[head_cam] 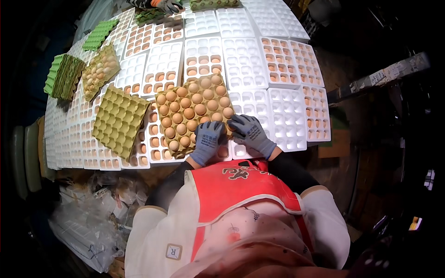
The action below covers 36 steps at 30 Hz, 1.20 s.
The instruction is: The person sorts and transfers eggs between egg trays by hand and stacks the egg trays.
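A yellowish pulp egg tray (193, 146) full of brown eggs (200, 109) rests tilted on white foam egg trays in front of me. My left hand (209, 137), in a grey-blue knitted work glove, has its fingers bent over eggs at the tray's near edge. My right hand (247, 130), gloved alike, curls its fingers at the tray's near right corner, close beside the left. Whether either hand grips an egg is hidden by the gloves. Beneath and around lie white foam trays (245, 64), some filled with eggs, some partly filled, some with bare cups.
An empty stack of pulp trays (118, 120) lies left of the egg tray. Further left are a tray of paler eggs (100, 71) and green-topped pulp trays (64, 76). Another person's gloved hand (168, 6) is at the far edge. Plastic bags (90, 229) lie below the table at left.
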Each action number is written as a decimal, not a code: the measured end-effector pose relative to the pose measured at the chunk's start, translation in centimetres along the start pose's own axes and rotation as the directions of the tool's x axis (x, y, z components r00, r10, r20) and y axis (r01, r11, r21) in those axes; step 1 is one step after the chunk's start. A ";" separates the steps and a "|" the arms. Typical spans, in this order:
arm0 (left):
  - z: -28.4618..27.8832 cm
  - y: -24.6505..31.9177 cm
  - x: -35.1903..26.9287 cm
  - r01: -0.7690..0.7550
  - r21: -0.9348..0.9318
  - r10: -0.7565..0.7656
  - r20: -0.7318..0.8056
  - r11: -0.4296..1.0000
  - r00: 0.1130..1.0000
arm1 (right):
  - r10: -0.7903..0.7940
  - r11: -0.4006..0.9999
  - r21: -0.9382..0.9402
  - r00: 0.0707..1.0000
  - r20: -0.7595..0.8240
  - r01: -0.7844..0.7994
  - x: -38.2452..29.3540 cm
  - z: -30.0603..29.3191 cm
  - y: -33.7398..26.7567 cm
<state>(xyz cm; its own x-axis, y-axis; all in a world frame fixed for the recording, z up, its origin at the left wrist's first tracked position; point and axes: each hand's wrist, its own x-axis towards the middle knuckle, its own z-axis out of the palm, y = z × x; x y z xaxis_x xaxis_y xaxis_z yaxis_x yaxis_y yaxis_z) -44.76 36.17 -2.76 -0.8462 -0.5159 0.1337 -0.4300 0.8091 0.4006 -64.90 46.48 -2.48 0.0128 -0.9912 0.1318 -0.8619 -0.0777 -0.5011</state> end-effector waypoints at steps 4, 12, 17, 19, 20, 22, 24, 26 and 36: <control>-1.4 -2.6 -0.2 0.180 -0.855 -0.337 0.006 0.487 0.941 | -0.053 0.996 0.065 0.998 -0.027 0.055 1.0 -0.3 0.6; -2.0 -4.6 3.1 0.304 -0.662 -0.328 0.093 0.685 0.940 | 0.033 0.988 0.150 0.999 -0.031 -0.028 4.9 -0.6 1.2; 0.7 -1.7 4.9 0.062 0.127 -0.063 0.006 0.990 0.998 | 0.025 0.979 -0.205 0.988 0.150 0.006 6.2 0.2 1.1; -0.9 -1.3 5.4 0.155 0.142 -0.170 0.096 0.978 0.981 | 0.106 0.994 0.030 0.993 0.048 -0.108 5.6 -0.7 2.0; -1.9 -2.5 5.2 0.121 -0.090 -0.116 0.053 0.989 0.992 | 0.278 0.784 0.581 0.961 -0.015 -0.218 5.3 -1.1 2.4; -3.6 -5.6 4.8 0.285 -0.670 -0.257 0.144 0.686 0.956 | 0.433 0.258 0.926 0.890 0.145 -0.277 5.1 -3.6 3.1; -5.9 -6.3 4.8 0.306 -0.917 -0.258 0.240 0.255 0.936 | 0.278 0.695 0.699 0.960 -0.047 -0.167 6.4 -3.3 3.7; -5.8 -7.7 6.1 0.220 -0.912 -0.166 0.171 0.347 0.971 | 0.174 0.985 0.013 0.985 0.019 -0.174 8.7 -2.6 2.0; -2.8 -5.1 9.6 0.114 0.186 -0.124 0.048 0.976 0.991 | 0.458 0.789 0.558 0.851 -0.256 -0.257 0.2 -1.5 1.9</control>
<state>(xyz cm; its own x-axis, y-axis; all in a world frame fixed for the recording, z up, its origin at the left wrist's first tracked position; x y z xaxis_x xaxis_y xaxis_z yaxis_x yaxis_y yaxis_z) -49.79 26.33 -0.98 -0.8001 -0.5986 0.0395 -0.5743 0.7833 0.2380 -67.26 46.33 -2.13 -0.5142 -0.8516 0.1017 -0.4009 0.1339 -0.9063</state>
